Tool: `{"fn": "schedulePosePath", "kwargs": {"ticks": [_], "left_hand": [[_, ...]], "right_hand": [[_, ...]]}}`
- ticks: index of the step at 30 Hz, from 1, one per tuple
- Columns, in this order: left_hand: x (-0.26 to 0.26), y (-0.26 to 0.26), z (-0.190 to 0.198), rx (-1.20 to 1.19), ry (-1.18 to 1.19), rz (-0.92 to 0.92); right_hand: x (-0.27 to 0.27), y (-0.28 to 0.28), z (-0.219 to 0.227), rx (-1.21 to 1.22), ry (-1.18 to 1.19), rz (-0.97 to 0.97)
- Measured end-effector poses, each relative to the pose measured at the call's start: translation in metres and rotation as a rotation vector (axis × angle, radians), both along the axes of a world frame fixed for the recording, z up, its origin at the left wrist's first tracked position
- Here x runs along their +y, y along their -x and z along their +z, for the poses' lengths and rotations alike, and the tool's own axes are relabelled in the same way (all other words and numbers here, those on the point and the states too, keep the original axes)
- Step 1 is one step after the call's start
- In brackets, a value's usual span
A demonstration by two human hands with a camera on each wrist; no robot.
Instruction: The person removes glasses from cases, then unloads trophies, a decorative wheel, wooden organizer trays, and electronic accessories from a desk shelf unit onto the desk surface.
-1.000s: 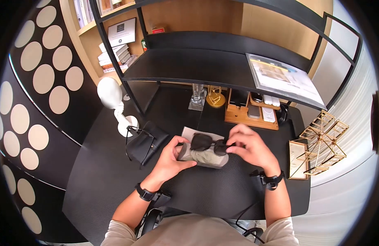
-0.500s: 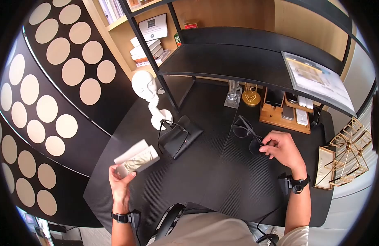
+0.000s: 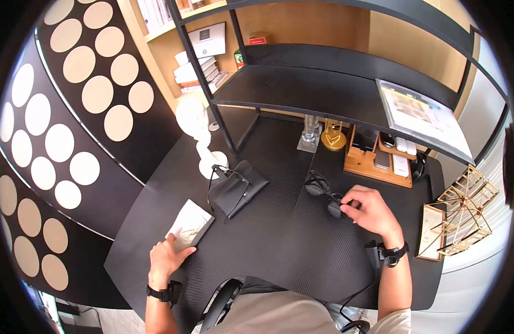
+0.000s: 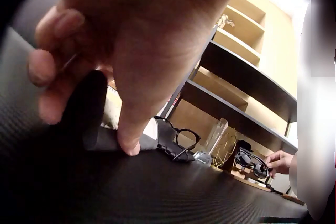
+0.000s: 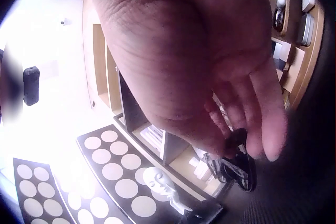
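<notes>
Near the left side of the desk, my left hand (image 3: 165, 259) holds the near end of an open glasses case (image 3: 190, 225) with a pale inside. The left wrist view shows the thumb (image 4: 129, 129) along one side of the case and the other fingers bent opposite. Farther right, my right hand (image 3: 374, 211) pinches dark sunglasses (image 3: 334, 208) at one end between thumb and fingertips. They hang low over the desk, arms partly folded. The fingers hide much of them in the right wrist view.
Between the hands, thin-framed eyeglasses (image 3: 235, 173) lie on a black pouch (image 3: 243, 192). Behind them stands a white head-shaped stand (image 3: 193, 119). A wooden organizer (image 3: 374, 167) and gold wheel ornament (image 3: 465, 203) are at the right. A black shelf (image 3: 301, 86) spans the back.
The hands have parted from the middle. The left carried the case left and lowered it to the desk; the right took the sunglasses off the case to the right and lowered them slightly.
</notes>
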State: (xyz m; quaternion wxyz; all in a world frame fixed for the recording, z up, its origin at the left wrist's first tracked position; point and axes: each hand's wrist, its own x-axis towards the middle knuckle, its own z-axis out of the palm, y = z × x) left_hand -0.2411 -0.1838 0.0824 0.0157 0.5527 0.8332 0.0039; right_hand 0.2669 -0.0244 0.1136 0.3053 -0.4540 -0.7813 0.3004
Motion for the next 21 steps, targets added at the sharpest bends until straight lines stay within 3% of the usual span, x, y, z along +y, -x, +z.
{"fn": "schedulePosePath", "kwargs": {"ticks": [4, 6, 8, 10, 12, 13, 15, 20, 21], "left_hand": [[0.019, -0.031, 0.044, 0.149, 0.12, 0.017], [0.033, -0.048, 0.046, 0.176, -0.027, -0.097], [0.059, -0.084, 0.053, -0.593, -0.326, -0.34], [0.086, -0.122, 0.037, -1.172, -0.293, -0.442], [0.116, -0.157, 0.014, -1.521, -0.22, -0.525], [0.127, -0.175, 0.011, -1.649, -0.171, -0.48], [0.145, -0.204, 0.003, -1.842, -0.125, -0.42], [0.148, -0.207, 0.016, -1.788, -0.115, -0.511], [0.145, -0.195, 0.023, -1.738, -0.007, -0.519]], "right_hand": [[-0.006, 0.005, 0.007, -0.165, -0.154, -0.007], [-0.01, 0.012, 0.011, -0.189, -0.177, -0.03], [-0.018, 0.021, 0.02, -0.19, -0.197, -0.039], [-0.026, 0.031, 0.023, -0.191, -0.288, -0.021], [-0.034, 0.041, 0.023, -0.242, -0.409, 0.027], [-0.037, 0.047, 0.021, -0.302, -0.477, 0.042], [-0.045, 0.057, 0.02, -0.382, -0.506, 0.07], [-0.045, 0.054, 0.021, -0.457, -0.567, 0.067], [-0.044, 0.05, 0.025, -0.469, -0.585, 0.028]]}}
